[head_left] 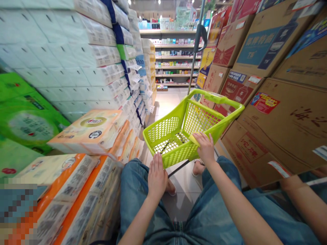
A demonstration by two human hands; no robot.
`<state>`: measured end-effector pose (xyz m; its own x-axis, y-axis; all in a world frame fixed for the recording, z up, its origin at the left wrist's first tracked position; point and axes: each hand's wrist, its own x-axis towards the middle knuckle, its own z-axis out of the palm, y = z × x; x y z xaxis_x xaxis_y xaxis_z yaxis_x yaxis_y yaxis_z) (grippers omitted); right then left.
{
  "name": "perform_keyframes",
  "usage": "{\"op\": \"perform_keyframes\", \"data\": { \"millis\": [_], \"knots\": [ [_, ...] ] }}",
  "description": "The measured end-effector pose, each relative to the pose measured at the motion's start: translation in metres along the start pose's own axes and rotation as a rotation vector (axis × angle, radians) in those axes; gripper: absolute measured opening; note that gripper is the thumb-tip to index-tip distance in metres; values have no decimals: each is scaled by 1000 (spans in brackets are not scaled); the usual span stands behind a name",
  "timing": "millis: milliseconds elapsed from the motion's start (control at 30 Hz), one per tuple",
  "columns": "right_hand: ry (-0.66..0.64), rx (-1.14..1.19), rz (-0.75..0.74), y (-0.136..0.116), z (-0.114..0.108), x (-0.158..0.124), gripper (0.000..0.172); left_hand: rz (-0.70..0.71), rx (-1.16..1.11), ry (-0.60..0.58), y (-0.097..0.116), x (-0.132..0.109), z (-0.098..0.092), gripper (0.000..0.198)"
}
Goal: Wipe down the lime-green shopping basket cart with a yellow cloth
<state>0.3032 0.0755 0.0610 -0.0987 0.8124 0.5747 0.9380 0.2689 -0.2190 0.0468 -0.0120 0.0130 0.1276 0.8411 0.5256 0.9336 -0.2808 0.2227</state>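
Nearest, blue jeans [138, 194] of soft, creased denim flank the green basket [178, 157], which sits just beyond the knees. The left hand [157, 173] lies nearly flat, fingers together, at its near corner, gripping nothing visible. Slightly farther, the right hand [205, 146] holds a yellow cloth [195, 139] against the basket's side rim; its thumb's grip I cannot tell. This looks like wiping, best done with the left palm bracing that corner, since the basket may shift, and the cloth folded over the lip in short, even strokes, kept from snagging in the holes. The basket is smooth, glossy plastic, flared, with lattice walls. Beside it, plump tissue packs [89, 127] wear crinkly film; opposite stand matte, square-edged cardboard cartons [293, 126]. Farthest off, long straight shelves [176, 58] carry small boxes.
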Motion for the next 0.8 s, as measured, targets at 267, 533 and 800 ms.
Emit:
{"op": "perform_keyframes", "data": {
  "millis": [267, 533, 800],
  "knots": [
    [59, 23, 31, -10, 9, -3, 64, -4, 25, -69, 40, 20, 0, 82],
    [78, 15, 48, -13, 10, -3, 62, 193, -9, -135, 95, 80, 42, 74],
    [91, 22, 69, -18, 20, 2, 59, 256, 67, -63, 78, 84, 61, 70]
  ]
}}
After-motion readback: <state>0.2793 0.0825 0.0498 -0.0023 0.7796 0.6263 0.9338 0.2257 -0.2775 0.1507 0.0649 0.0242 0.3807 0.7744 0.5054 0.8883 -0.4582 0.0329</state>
